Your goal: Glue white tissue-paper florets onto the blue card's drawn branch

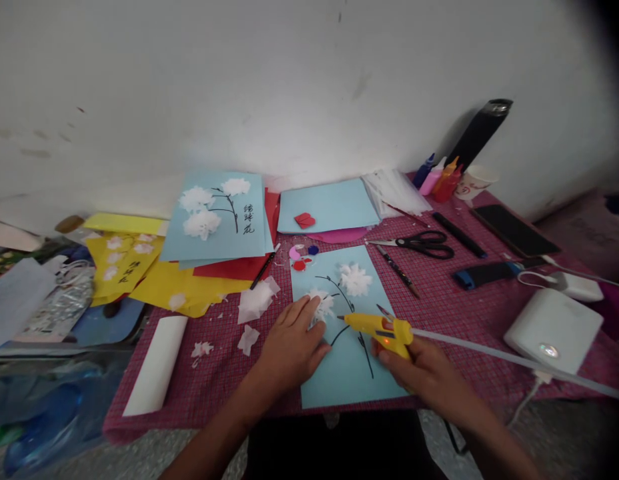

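Note:
My right hand [422, 370] is wrapped round the grip of a yellow hot glue gun [377, 327], with a long glue stick [489, 357] trailing from its back. The nozzle points left over a light blue sheet of paper [334, 383] bearing drawn dark branches. My left hand [297, 340] lies on the sheet's left edge, fingers stretched out against a white paper flower [322, 303] and partly covering it. Another white paper flower [355, 279] sits higher on the sheet. Pieces of white tissue paper [257, 300] lie left of my left hand.
Black-handled scissors [424, 244] and a paintbrush [397, 270] lie right of the sheet. Behind are a finished-looking flower card [214, 227], paint bottles [442, 180] and a paper cup [475, 183]. A white box [554, 330] stands at right, a white paper roll [157, 367] at left.

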